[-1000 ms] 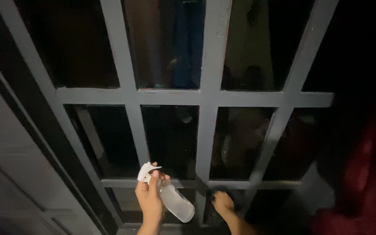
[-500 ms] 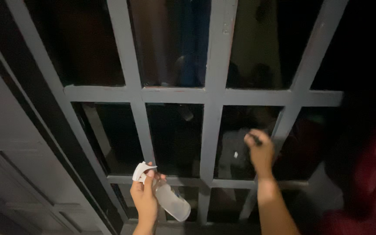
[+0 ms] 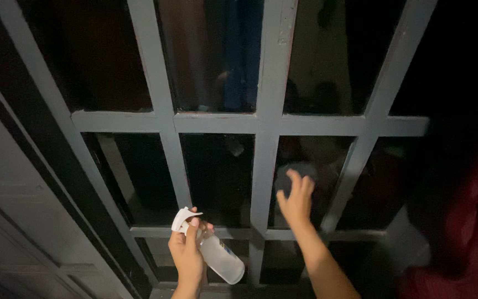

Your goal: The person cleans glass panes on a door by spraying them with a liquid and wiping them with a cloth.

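Left hand [image 3: 186, 256] gripping clear spray bottle [image 3: 217, 256]; right hand [image 3: 294, 200], fingers spread, pressing dark cloth [image 3: 290, 176], barely discernible, against window pane [image 3: 305, 182].

Dim room, grey-framed window [image 3: 217, 123], dark panes [image 3: 219, 177]
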